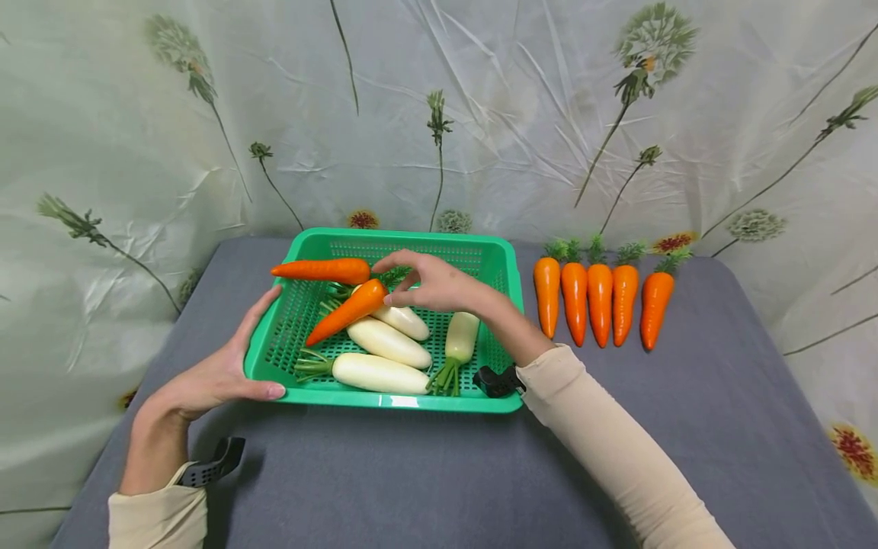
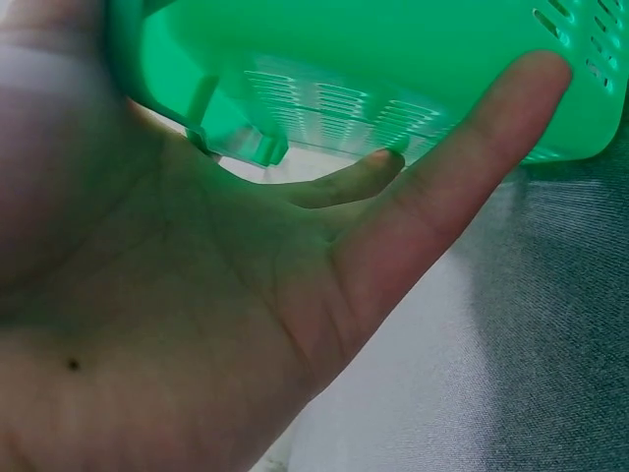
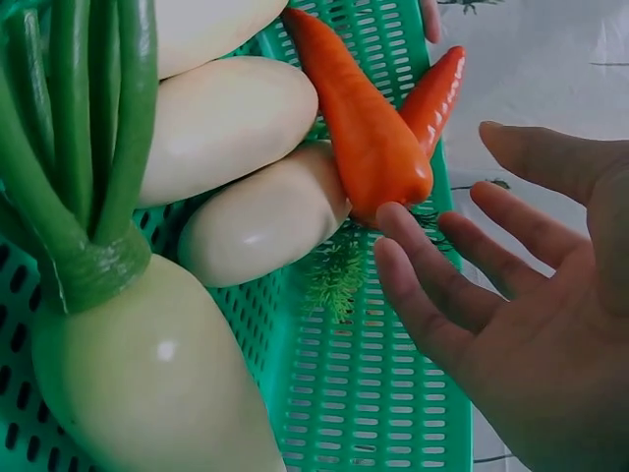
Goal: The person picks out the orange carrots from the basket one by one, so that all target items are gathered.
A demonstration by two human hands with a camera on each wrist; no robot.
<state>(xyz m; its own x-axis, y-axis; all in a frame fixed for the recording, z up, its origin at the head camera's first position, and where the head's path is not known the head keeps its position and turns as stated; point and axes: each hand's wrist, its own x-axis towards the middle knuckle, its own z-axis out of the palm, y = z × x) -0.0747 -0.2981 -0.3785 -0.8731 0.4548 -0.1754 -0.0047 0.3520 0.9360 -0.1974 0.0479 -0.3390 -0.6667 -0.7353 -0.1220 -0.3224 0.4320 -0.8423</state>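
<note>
A green plastic basket holds several white radishes and two carrots. One carrot lies slanted across the radishes; another carrot lies at the back left with its tip over the rim. My right hand is above them, thumb and fingertips right at the carrots' leafy ends. In the right wrist view its fingers are spread and the thumb stands apart, gripping nothing. My left hand rests against the basket's left side, thumb along the front corner. The left wrist view shows its straight fingers touching the outer wall.
Several more carrots lie side by side on the grey cloth-covered table, right of the basket. A curtain printed with dandelions hangs behind the table. Each wrist wears a black band.
</note>
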